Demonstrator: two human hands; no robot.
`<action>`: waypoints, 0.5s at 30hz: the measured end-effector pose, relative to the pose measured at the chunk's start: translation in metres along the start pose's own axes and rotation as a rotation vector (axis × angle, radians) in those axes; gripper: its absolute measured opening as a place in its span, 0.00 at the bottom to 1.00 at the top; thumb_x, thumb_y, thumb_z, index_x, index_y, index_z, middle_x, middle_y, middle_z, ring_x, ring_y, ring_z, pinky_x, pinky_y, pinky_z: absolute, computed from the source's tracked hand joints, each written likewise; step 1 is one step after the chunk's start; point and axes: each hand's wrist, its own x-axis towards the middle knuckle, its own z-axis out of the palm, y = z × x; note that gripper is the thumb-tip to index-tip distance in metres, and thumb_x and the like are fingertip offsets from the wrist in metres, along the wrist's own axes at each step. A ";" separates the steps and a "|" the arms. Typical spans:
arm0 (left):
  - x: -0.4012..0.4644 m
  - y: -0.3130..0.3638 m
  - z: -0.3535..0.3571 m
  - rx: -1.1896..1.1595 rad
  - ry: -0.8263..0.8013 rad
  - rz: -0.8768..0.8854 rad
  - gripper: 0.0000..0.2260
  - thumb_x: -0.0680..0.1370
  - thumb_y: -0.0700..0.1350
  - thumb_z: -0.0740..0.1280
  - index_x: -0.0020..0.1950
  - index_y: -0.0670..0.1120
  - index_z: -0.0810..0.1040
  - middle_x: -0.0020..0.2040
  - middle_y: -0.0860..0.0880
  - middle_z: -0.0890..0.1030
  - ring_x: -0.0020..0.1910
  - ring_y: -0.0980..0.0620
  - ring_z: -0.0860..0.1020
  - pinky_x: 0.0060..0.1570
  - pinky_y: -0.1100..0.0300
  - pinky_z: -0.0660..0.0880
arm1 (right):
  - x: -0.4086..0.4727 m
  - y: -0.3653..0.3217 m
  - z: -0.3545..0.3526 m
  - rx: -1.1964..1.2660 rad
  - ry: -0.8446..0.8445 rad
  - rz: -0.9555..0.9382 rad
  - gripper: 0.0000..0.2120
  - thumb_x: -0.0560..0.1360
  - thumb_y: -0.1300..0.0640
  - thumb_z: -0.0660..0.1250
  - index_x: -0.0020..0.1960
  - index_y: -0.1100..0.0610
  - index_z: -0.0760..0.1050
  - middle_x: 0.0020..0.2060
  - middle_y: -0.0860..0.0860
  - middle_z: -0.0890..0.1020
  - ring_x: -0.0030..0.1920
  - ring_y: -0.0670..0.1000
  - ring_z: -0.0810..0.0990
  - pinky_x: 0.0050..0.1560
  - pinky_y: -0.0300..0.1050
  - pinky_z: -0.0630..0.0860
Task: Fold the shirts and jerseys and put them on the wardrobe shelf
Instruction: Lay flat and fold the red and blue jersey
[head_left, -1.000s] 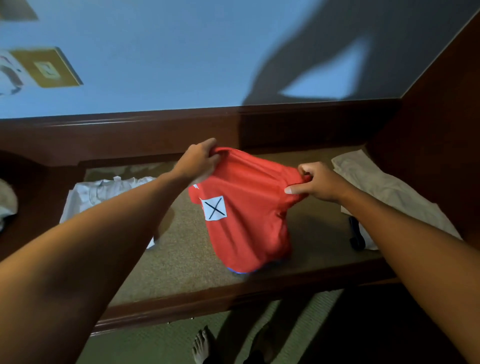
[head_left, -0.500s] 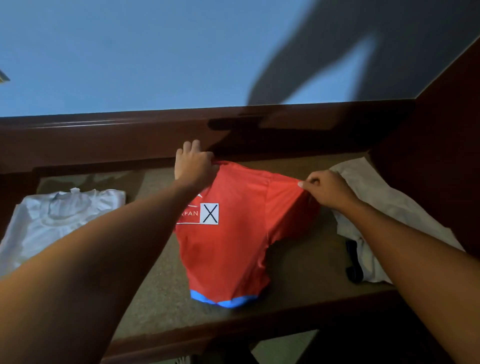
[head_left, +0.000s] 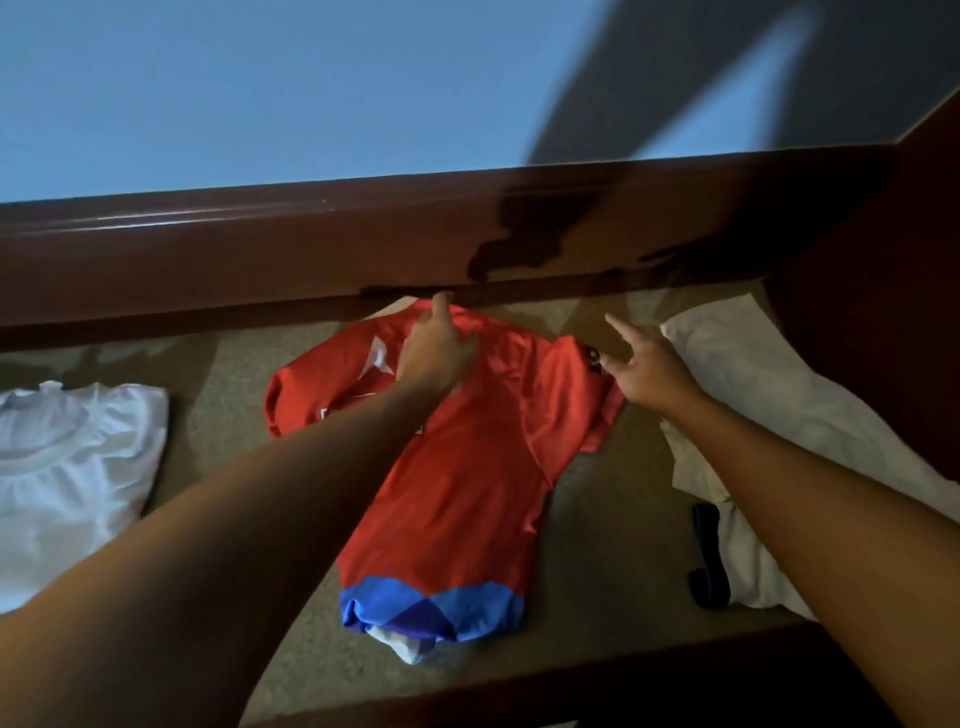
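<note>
Looking down through the head camera, I am laying the red jersey flat on the carpeted shelf surface, collar toward the dark wooden rail and the blue hem nearest me. My left hand is resting on the cloth near the collar, fingers loosely bent with one pointing up toward the rail; whether it is pinching any fabric I cannot tell, since the back of the hand is hiding the fingertips. My right hand is hovering just beside the right sleeve, fingers spread and holding nothing, a fingertip or two perhaps brushing the sleeve edge.

As I am judging it, this jersey is only being spread out: both sleeves are lying open to the sides and no fold is made in it yet, so the sleeves-in and bottom-up folds are all ahead of me. To my left a white shirt is lying flat and smooth; how far it is folded I cannot tell. To my right a cream garment is lying rumpled with something dark beside it, and that one is looking like it is waiting for its turn. I am not seeing a finished stack anywhere, so most of the job is looking undone.
</note>
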 end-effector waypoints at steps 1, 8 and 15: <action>-0.005 -0.003 0.012 0.065 -0.039 0.082 0.23 0.77 0.48 0.66 0.72 0.46 0.68 0.64 0.38 0.77 0.62 0.36 0.76 0.55 0.49 0.74 | 0.000 0.008 0.005 -0.034 0.004 0.067 0.29 0.78 0.52 0.69 0.77 0.49 0.67 0.70 0.58 0.73 0.65 0.59 0.77 0.70 0.55 0.71; -0.029 -0.018 0.082 0.528 -0.342 0.398 0.31 0.81 0.63 0.56 0.82 0.56 0.53 0.83 0.47 0.46 0.81 0.43 0.43 0.78 0.43 0.46 | -0.007 0.021 0.016 -0.251 0.016 0.114 0.18 0.74 0.47 0.73 0.60 0.55 0.80 0.59 0.58 0.79 0.60 0.60 0.78 0.57 0.52 0.76; -0.019 -0.048 0.089 0.665 -0.340 0.300 0.32 0.81 0.68 0.46 0.80 0.61 0.37 0.80 0.48 0.31 0.78 0.38 0.30 0.74 0.33 0.36 | 0.016 0.021 -0.012 0.090 0.037 0.217 0.13 0.64 0.57 0.82 0.45 0.53 0.81 0.46 0.54 0.85 0.47 0.52 0.82 0.47 0.43 0.73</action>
